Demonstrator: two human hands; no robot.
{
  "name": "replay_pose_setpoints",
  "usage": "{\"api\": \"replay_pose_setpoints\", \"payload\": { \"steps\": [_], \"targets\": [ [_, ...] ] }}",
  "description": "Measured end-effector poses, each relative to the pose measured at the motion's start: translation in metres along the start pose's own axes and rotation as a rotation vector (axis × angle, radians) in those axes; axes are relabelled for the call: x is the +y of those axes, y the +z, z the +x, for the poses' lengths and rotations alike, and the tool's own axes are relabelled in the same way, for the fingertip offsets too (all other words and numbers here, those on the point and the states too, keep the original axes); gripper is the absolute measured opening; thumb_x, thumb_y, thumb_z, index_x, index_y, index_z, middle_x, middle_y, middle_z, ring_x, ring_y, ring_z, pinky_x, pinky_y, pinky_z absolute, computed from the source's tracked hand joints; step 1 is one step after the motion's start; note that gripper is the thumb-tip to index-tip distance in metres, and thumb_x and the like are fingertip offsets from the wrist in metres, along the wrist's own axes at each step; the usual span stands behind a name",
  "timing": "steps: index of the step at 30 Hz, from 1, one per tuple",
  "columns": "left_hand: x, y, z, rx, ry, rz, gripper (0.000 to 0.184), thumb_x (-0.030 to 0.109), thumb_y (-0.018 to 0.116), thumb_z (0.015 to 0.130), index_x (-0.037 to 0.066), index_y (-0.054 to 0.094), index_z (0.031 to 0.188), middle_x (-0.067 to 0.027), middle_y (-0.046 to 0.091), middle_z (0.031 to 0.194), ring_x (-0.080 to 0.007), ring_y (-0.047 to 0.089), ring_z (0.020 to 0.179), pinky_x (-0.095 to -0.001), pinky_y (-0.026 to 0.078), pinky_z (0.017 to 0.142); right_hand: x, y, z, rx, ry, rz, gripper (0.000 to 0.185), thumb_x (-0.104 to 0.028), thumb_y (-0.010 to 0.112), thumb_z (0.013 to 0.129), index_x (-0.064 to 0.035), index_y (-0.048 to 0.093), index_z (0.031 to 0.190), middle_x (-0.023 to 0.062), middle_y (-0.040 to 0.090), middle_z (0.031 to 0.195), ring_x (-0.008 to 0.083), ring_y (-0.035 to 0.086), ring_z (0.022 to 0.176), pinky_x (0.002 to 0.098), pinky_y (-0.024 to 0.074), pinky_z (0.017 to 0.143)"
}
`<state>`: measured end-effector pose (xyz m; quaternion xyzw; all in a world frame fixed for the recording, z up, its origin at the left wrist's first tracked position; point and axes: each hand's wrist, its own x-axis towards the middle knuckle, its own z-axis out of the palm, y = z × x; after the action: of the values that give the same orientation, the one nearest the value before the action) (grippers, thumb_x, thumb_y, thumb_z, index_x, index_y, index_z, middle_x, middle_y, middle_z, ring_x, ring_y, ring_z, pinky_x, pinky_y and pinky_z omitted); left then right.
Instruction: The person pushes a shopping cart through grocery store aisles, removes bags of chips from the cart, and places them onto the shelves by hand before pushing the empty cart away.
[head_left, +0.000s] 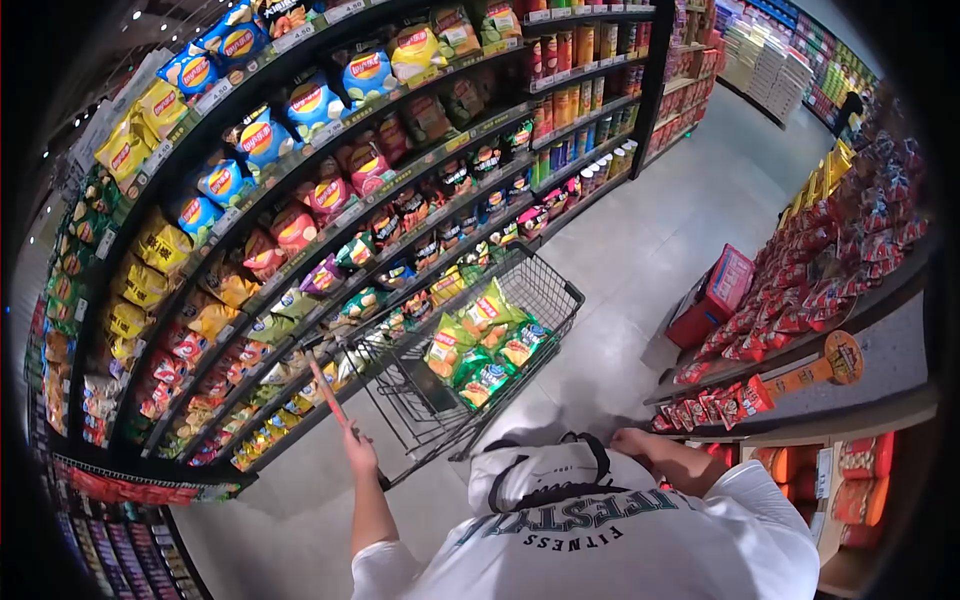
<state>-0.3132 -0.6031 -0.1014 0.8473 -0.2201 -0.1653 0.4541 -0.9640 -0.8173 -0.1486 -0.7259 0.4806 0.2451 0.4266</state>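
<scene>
Left fingers (354, 437) at cart handle (329, 391), grip unclear

Cart (553, 285): metal wire; chip bags (488, 318): glossy plastic.

Overhead light gleams on the grey floor (640, 235); wide-angle distortion bows the shelves (330, 132), and far-right packets (850, 215) seem slightly blurred.

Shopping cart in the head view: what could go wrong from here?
The shopping cart stands close to the snack shelves, so its side might catch low packets. Only the left hand is at the handle, with the right hand away from it, so the cart could swing in a turn. The red box across the aisle might be bumped if the cart veers that way.
</scene>
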Motion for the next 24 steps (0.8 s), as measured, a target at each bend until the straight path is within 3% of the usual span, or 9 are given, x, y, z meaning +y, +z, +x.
{"api": "replay_pose_setpoints", "payload": {
  "steps": [2,6,10,16,19,22,23,24],
  "targets": [
    [0.023,0.010,-0.010,0.008,0.005,0.087,0.050,-0.010,0.046,0.093,0.011,0.050,0.138,-0.0144,0.055,0.114,-0.0208,0.062,0.090,-0.0326,0.056,0.077,0.024,-0.012,-0.013,0.033,0.061,0.022,0.042,-0.039,0.058,0.087,-0.0064,0.074,0.109,0.0194,0.070,0.115,0.0350,0.066,0.112,0.0425,0.0501,0.099],
    [0.037,0.036,-0.007,-0.009,-0.020,0.117,0.046,-0.004,0.048,0.094,0.013,0.050,0.137,-0.0135,0.057,0.114,-0.0205,0.062,0.092,-0.0344,0.055,0.080,0.081,-0.003,0.025,0.081,0.009,0.003,0.042,-0.039,0.064,0.087,-0.0062,0.072,0.112,0.0216,0.070,0.113,0.0351,0.068,0.107,0.0428,0.0528,0.093],
    [0.059,0.060,0.001,0.008,-0.022,0.253,0.045,0.002,0.050,0.095,0.018,0.051,0.137,-0.0141,0.059,0.117,-0.0276,0.062,0.106,-0.0396,0.051,0.094,0.075,-0.024,0.049,0.137,0.051,0.195,0.039,-0.035,0.065,0.089,-0.0035,0.070,0.111,0.0206,0.071,0.103,0.0321,0.069,0.100,0.0390,0.0526,0.089],
    [0.103,0.094,0.015,0.009,0.090,0.304,0.047,0.001,0.051,0.094,0.020,0.052,0.137,-0.0166,0.061,0.118,-0.0328,0.060,0.112,-0.0431,0.049,0.097,0.071,-0.097,0.089,0.254,-0.034,0.183,0.032,-0.028,0.066,0.090,-0.0004,0.065,0.106,0.0167,0.071,0.096,0.0293,0.069,0.093,0.0389,0.0524,0.085],
    [0.120,0.114,0.027,-0.011,0.075,0.333,0.048,0.000,0.051,0.094,0.021,0.053,0.136,-0.0163,0.061,0.117,-0.0327,0.061,0.111,-0.0432,0.050,0.096,0.091,-0.122,0.112,0.293,0.034,0.157,0.042,-0.034,0.064,0.087,-0.0009,0.067,0.112,0.0248,0.069,0.106,0.0382,0.066,0.106,0.0425,0.0511,0.094],
    [0.135,0.137,0.042,-0.023,0.127,0.333,0.048,-0.001,0.051,0.094,0.021,0.053,0.136,-0.0157,0.061,0.116,-0.0329,0.061,0.111,-0.0433,0.050,0.095,0.176,-0.122,0.183,0.142,-0.193,0.076,0.046,-0.036,0.064,0.087,-0.0008,0.065,0.117,0.0245,0.069,0.106,0.0384,0.066,0.104,0.0428,0.0525,0.092],
    [0.141,0.145,0.047,-0.033,0.115,0.337,0.046,0.000,0.051,0.095,0.022,0.053,0.136,-0.0151,0.061,0.116,-0.0327,0.061,0.110,-0.0430,0.050,0.094,0.166,-0.157,0.184,-0.006,-0.311,-0.253,0.049,-0.037,0.062,0.088,-0.0010,0.063,0.121,0.0235,0.069,0.108,0.0374,0.066,0.106,0.0435,0.0519,0.093],
    [0.150,0.153,0.050,-0.044,0.113,0.343,0.046,0.001,0.051,0.095,0.022,0.053,0.136,-0.0147,0.061,0.117,-0.0325,0.061,0.111,-0.0428,0.050,0.095,0.165,-0.180,0.195,0.026,-0.196,-0.212,0.049,-0.037,0.062,0.089,-0.0018,0.061,0.124,0.0239,0.069,0.110,0.0370,0.066,0.108,0.0435,0.0511,0.095]
  ]
}}
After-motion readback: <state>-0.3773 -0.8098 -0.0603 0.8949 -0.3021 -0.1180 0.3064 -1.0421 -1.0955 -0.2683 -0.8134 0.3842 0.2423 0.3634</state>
